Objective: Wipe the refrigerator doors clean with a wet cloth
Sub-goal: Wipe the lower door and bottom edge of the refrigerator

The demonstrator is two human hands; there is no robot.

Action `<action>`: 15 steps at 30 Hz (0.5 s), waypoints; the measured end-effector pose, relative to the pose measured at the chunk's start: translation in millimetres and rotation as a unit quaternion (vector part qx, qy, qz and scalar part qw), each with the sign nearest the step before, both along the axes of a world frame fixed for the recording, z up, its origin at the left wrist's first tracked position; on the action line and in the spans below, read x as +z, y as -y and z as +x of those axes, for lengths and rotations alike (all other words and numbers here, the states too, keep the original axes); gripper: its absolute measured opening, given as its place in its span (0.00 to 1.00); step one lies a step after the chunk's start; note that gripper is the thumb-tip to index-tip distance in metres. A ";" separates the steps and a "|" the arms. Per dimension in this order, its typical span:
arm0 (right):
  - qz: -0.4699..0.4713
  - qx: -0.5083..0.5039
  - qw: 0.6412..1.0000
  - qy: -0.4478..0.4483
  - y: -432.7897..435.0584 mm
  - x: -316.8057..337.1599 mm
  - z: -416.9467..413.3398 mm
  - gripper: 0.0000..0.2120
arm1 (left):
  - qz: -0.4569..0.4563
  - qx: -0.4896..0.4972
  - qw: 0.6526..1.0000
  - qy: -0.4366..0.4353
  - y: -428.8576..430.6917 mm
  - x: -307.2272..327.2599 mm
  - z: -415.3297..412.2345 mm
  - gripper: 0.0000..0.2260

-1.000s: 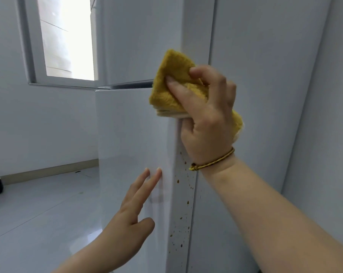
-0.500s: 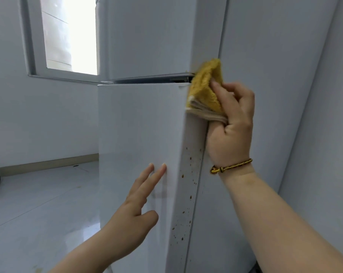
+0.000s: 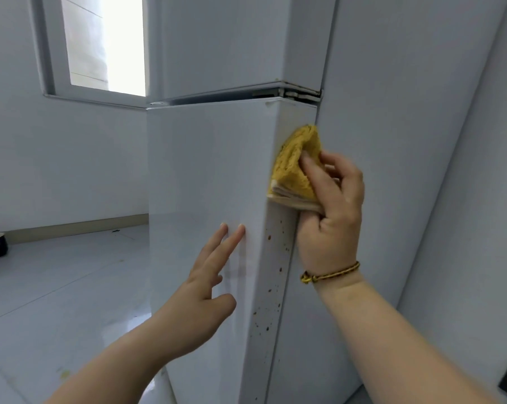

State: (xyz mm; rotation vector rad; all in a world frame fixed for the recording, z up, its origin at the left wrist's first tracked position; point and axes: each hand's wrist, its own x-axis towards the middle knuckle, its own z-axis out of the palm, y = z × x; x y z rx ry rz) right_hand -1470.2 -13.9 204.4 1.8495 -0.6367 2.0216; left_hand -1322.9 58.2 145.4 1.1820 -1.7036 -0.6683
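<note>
Fingers (image 3: 313,170) of the right hand (image 3: 331,225) curl round the folded yellow cloth (image 3: 294,161) — its far part hidden behind them — against the edge of the lower refrigerator door (image 3: 205,170) (brown specks (image 3: 271,290) below); left hand (image 3: 199,304) flat, fingertips touching the front.

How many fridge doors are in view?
2. Upper door above the hinge gap; lower door below it, left hand on its front, cloth on its speckled side edge. More below frame possible.
</note>
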 end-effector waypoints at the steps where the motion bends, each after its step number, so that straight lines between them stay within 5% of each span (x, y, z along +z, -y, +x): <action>1: -0.006 -0.014 1.000 0.004 -1.2 -8.9 4.0 0.24 | -0.001 0.008 1.000 -0.001 -0.5 -4.3 0.8 0.45; 6: -0.016 -0.055 0.994 -0.098 -12.3 -81.8 0.2 0.15 | 0.034 0.013 0.999 0.013 -4.9 -35.6 4.6 0.41; 11: -0.152 -0.098 0.958 -0.224 4.6 -44.5 -32.4 0.09 | 0.049 -0.004 0.999 0.005 -4.6 -43.4 4.3 0.38; 15: -0.092 -0.093 0.986 -0.099 11.7 -24.1 -20.8 0.11 | 0.050 -0.002 0.999 -0.010 -4.6 -46.7 1.3 0.37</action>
